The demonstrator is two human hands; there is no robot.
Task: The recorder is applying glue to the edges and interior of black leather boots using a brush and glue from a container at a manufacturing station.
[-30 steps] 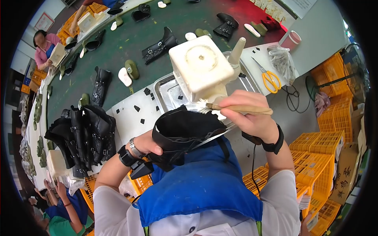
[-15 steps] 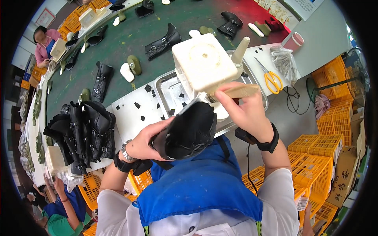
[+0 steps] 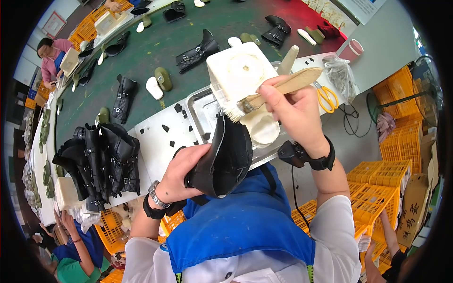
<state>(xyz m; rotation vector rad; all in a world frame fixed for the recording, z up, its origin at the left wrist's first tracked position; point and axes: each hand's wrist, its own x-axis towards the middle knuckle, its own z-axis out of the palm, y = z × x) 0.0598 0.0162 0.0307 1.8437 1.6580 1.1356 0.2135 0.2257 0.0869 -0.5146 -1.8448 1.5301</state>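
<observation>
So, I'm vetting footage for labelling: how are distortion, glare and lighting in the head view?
In the head view, the green table looks bowed by fisheye and the corners go black; the metal tray shows shiny highlights; the black boot is dark inside.

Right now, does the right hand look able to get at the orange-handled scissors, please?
Probably not: the right hand grips a brush, though the scissors lie nearby, handles uncovered.

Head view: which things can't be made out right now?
All in the head view:
- Black boot: foot end hidden beneath its shaft and left hand.
- Yellow-handled scissors: blades mostly hidden behind wooden-handled brush.
- Lower-right co-worker: mostly cut off by the picture's rim.
</observation>
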